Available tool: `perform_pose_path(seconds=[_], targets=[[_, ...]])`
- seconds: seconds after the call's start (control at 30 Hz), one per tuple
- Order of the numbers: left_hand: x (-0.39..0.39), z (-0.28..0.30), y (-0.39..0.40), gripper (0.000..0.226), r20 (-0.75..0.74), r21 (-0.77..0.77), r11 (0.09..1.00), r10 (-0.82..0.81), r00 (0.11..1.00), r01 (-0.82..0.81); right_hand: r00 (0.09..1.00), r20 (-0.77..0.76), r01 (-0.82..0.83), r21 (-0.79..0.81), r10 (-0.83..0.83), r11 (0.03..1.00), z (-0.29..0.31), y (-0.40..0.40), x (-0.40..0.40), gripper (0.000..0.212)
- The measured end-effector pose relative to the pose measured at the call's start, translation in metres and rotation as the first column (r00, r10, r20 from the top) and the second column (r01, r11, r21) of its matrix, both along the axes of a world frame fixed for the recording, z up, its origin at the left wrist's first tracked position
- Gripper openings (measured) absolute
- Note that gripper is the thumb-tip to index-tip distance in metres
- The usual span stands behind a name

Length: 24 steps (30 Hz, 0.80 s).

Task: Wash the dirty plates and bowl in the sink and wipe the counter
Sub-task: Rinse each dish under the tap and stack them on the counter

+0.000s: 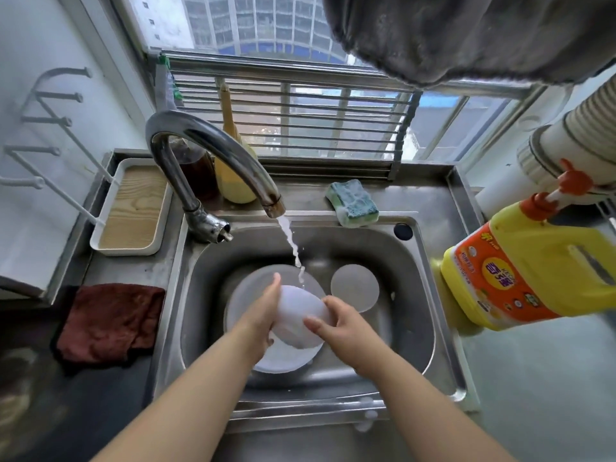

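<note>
Over the steel sink (416, 315) I hold a white bowl (296, 315) tipped on its side, its base turned toward me. My left hand (261, 315) grips its left side and my right hand (336, 323) grips its right side. Water runs from the faucet (213, 151) and lands at the bowl's top edge. Under the bowl a large white plate (283, 358) lies flat in the basin. A smaller plate (355, 286) rests to its right on the sink floor. A dark red cloth (110, 321) lies on the counter left of the sink.
A green and yellow sponge (353, 203) sits on the back rim of the sink. A yellow detergent jug (533, 271) stands on the right counter. A white tray with a wooden base (133, 208) is at the back left. Bottles (233, 175) stand behind the faucet.
</note>
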<state>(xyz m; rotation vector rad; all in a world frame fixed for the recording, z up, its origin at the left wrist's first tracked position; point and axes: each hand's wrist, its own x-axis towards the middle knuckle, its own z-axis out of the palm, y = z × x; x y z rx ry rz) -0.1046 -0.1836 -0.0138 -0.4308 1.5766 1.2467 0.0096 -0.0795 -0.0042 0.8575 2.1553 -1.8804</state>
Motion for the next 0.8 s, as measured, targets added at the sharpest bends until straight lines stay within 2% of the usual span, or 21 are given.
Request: perform_pose_path(seconds=[0.03,0.07,0.13,0.2,0.23,0.3,0.37,0.43,0.5,0.57,0.6,0.7,0.8], targets=[[0.006,-0.001,-0.003,0.059,-0.011,-0.004,1.000,-0.006,1.000,0.006,0.991,0.015,0.130,-0.162,-0.130,0.978,-0.001,0.002,0.006,0.019],[0.012,0.001,-0.005,0.057,-0.030,0.005,1.000,-0.014,0.999,0.014,0.965,0.044,0.259,-0.316,-0.259,0.913,-0.003,0.002,0.011,0.026],[0.025,0.003,-0.006,0.046,-0.080,0.075,0.997,-0.010,0.997,0.016,0.878,0.134,0.450,-0.558,-0.459,0.697,-0.002,0.004,0.015,0.032],[0.038,0.011,-0.002,0.038,-0.077,0.176,0.984,0.019,0.997,-0.005,0.805,0.259,0.554,-0.649,-0.533,0.521,-0.002,0.006,0.019,0.037],[0.044,0.013,0.000,0.036,-0.054,0.209,0.978,0.026,0.998,-0.015,0.777,0.311,0.594,-0.651,-0.548,0.472,-0.001,0.008,0.022,0.040],[0.052,0.014,0.005,0.034,-0.003,0.217,0.976,0.027,1.000,-0.025,0.752,0.344,0.628,-0.632,-0.562,0.454,0.000,0.012,0.031,0.041],[0.054,0.013,0.012,0.033,0.023,0.210,0.978,-0.001,1.000,-0.004,0.771,0.294,0.604,-0.617,-0.565,0.504,0.006,0.020,0.044,0.038],[0.056,0.011,0.020,0.034,0.018,0.203,0.975,-0.092,0.996,0.086,0.792,0.199,0.566,-0.596,-0.578,0.570,0.014,0.031,0.062,0.034],[0.062,0.009,0.032,0.034,0.015,0.204,0.955,-0.221,0.975,0.214,0.819,0.093,0.539,-0.461,-0.566,0.705,0.028,0.041,0.086,0.026],[0.071,0.010,0.047,0.031,0.011,0.206,0.922,-0.337,0.941,0.328,0.867,-0.013,0.491,-0.149,-0.498,0.858,0.046,0.052,0.114,0.021],[0.076,0.011,0.055,0.030,0.009,0.194,0.914,-0.366,0.930,0.358,0.892,-0.058,0.451,0.014,-0.449,0.893,0.055,0.058,0.129,0.024],[0.092,0.006,0.080,0.022,-0.019,0.131,0.911,-0.392,0.920,0.390,0.920,-0.035,0.379,0.332,-0.390,0.864,0.073,0.077,0.172,0.016],[0.105,-0.002,0.102,0.011,-0.045,0.074,0.918,-0.387,0.921,0.389,0.925,0.108,0.216,0.641,-0.365,0.737,0.070,0.098,0.212,0.016]])
